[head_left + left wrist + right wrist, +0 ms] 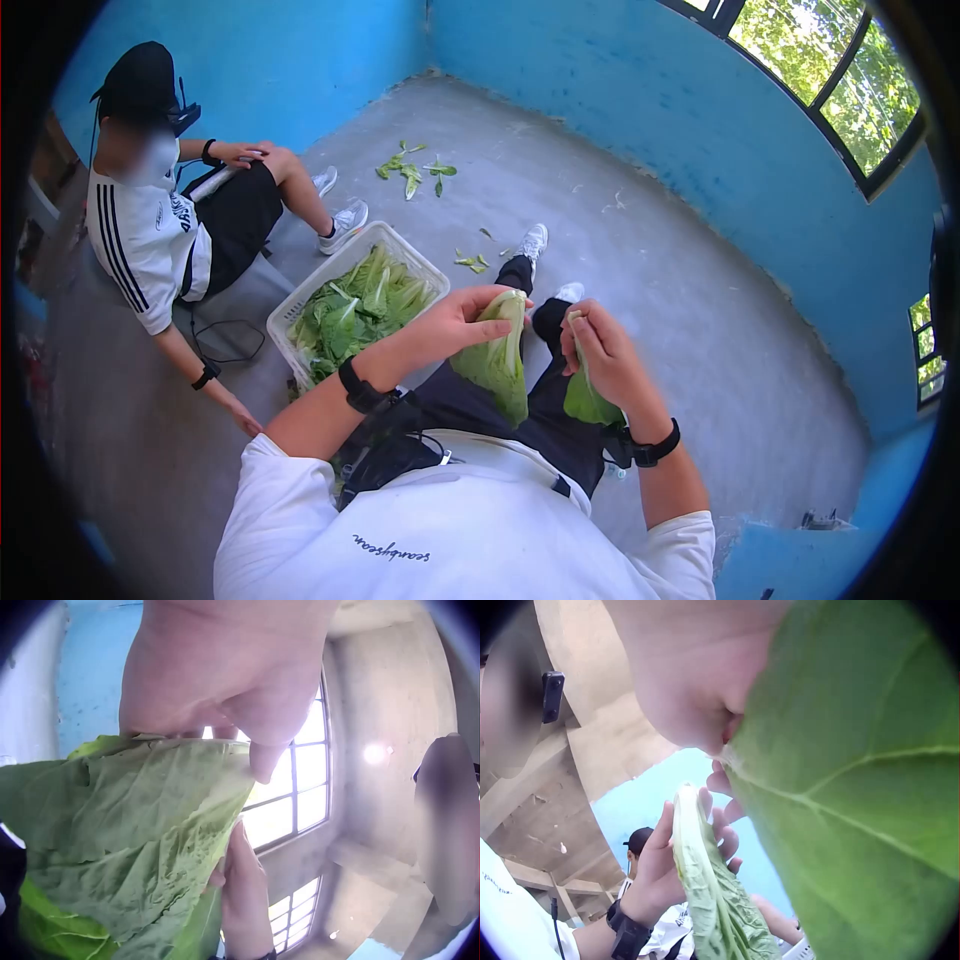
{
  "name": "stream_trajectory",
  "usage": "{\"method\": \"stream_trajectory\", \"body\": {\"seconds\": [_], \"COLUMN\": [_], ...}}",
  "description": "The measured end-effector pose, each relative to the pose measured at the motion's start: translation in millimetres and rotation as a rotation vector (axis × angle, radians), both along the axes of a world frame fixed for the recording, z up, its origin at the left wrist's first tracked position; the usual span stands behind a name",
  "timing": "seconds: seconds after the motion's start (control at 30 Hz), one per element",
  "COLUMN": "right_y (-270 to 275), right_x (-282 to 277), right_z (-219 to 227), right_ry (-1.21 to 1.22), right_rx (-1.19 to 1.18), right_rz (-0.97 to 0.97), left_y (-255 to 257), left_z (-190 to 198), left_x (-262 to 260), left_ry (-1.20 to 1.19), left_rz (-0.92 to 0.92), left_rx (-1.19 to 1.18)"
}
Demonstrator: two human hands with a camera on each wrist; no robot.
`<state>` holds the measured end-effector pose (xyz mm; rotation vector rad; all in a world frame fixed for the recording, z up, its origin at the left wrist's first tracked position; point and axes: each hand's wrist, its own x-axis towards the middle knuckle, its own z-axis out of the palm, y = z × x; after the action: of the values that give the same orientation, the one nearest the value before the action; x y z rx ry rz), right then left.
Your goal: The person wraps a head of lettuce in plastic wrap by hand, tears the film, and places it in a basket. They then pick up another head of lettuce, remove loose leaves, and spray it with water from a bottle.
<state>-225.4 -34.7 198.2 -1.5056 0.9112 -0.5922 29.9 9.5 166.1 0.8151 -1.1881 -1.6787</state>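
Observation:
My left hand (462,325) grips a head of leafy cabbage (500,372) by its pale stem end, with the leaves hanging down over my lap. In the right wrist view, the fingers and thumb close around the white stalk of that cabbage head (705,877). Apart from it, to the right, my right hand (612,355) pinches a single green leaf (590,402) by its stalk. This leaf (862,787) fills much of the right wrist view, its veins spreading from the pinched end. Broad crinkled leaves (142,825) cover the lower left of the left wrist view.
A white plastic crate (322,268) full of green leaves (350,310) stands left of my legs. Loose leaf scraps (410,180) lie on the grey floor (690,270) ahead. Another person (150,230) sits at the left, one arm reaching down near the crate.

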Motion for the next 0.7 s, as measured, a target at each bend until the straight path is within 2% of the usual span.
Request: {"method": "stream_trajectory", "body": {"seconds": [0.03,0.17,0.33,0.47,0.63,0.7], "right_y": [1,3,14,8,-7,-16], "right_x": [1,1,6,7,12,13], "right_z": [2,1,5,-16,-41,-46], "right_ry": [-0.022,-0.028,0.054,0.038,-0.07,-0.006], "right_rx": [0.027,-0.145,-0.269,-0.125,-0.047,-0.069], "right_rz": [0.005,0.038,-0.054,-0.08,-0.094,-0.075], "left_y": [1,4,10,11,3,-3], "left_z": [0,4,-3,-18,-27,-35], "left_x": [-4,-14,-33,-33,-36,-36], "left_ry": [-0.001,0.03,-0.062,-0.029,-0.279,-0.403], "left_rz": [0.008,-0.038,0.016,0.016,0.102,0.14], "left_rx": [0.001,0.014,-0.095,-0.039,-0.076,-0.105]}}
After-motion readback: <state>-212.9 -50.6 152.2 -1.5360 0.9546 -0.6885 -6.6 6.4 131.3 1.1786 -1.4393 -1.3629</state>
